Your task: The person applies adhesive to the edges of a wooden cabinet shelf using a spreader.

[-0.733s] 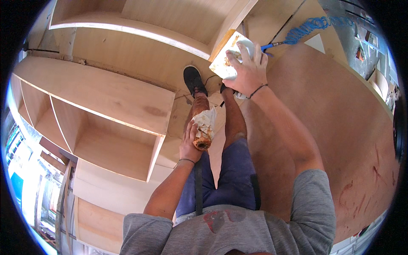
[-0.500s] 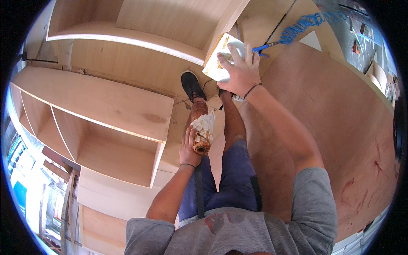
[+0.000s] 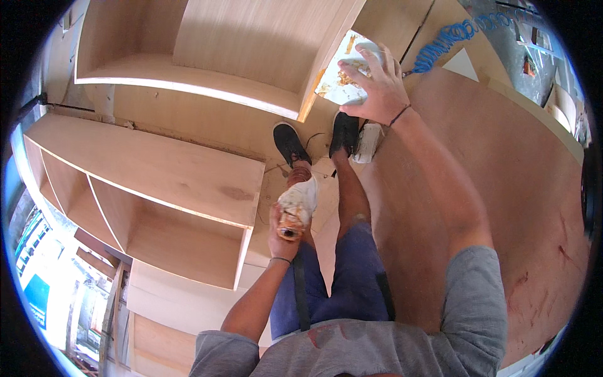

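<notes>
My left hand [image 3: 276, 242] is closed around a white bottle-like piece [image 3: 298, 204], smeared with brown, its round brown end with a dark hole facing me. I cannot tell exactly what it is. My right hand [image 3: 382, 85] grips a flat white slab [image 3: 339, 85] with orange-brown stains, its fingers bent over the top face. The slab lies against the front edge of a pale wooden cabinet [image 3: 245, 85], near its corner. That edge looks orange-brown beside the slab. The slab's underside is hidden.
Another pale cabinet [image 3: 144, 151] with open compartments lies at my left. A broad brown board [image 3: 452, 163] fills the right side. A blue coiled hose [image 3: 446, 41] runs beyond it. A white block [image 3: 369, 143] lies beside my right shoe [image 3: 344, 132].
My right hand and the slab have moved away from me along the cabinet edge, off its corner. The bottle-like piece has tilted slightly in my left hand. The view has shifted a little.
</notes>
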The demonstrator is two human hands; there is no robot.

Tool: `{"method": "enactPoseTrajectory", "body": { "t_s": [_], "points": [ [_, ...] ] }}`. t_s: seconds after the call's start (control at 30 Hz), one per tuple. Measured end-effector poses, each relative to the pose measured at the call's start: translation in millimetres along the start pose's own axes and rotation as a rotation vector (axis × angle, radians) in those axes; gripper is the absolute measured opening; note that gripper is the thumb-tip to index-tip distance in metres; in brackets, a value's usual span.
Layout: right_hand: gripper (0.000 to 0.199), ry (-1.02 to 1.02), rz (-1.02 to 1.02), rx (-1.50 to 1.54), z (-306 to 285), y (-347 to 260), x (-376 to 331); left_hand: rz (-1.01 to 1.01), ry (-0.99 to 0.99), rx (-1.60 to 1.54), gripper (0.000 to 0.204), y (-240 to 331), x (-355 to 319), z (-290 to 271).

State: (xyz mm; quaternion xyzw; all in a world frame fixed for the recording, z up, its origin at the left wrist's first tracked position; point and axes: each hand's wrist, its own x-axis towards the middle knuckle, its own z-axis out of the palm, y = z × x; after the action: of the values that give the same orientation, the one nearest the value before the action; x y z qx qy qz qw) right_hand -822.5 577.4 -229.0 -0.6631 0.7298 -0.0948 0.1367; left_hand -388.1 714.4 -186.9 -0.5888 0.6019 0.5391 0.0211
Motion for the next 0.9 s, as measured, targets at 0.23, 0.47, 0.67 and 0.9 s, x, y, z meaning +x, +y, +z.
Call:
{"method": "enactPoseTrajectory", "body": {
  "t_s": [0.23, 0.47, 0.67, 0.9],
  "points": [
    [0.086, -0.022, 0.000, 0.018, 19.1, 7.6, 2.8, -0.307, 0.351, -0.466, 0.099, 14.3, 12.9, -3.6],
    [0.083, -0.106, 0.030, -0.046, 6.2, 1.3, 7.4, 0.002, 0.149, 0.191, 0.102, 19.2, -12.3, -19.6],
    [0.082, -0.152, 0.056, -0.078, -17.7, -10.1, 7.2, -0.120, -0.175, 0.330, 0.092, 49.5, 0.4, -14.9],
    [0.082, -0.184, 0.070, -0.067, -19.2, -16.7, 20.0, -0.112, -0.287, 0.415, 0.093, 56.8, 6.0, -2.3]
  ]
}}
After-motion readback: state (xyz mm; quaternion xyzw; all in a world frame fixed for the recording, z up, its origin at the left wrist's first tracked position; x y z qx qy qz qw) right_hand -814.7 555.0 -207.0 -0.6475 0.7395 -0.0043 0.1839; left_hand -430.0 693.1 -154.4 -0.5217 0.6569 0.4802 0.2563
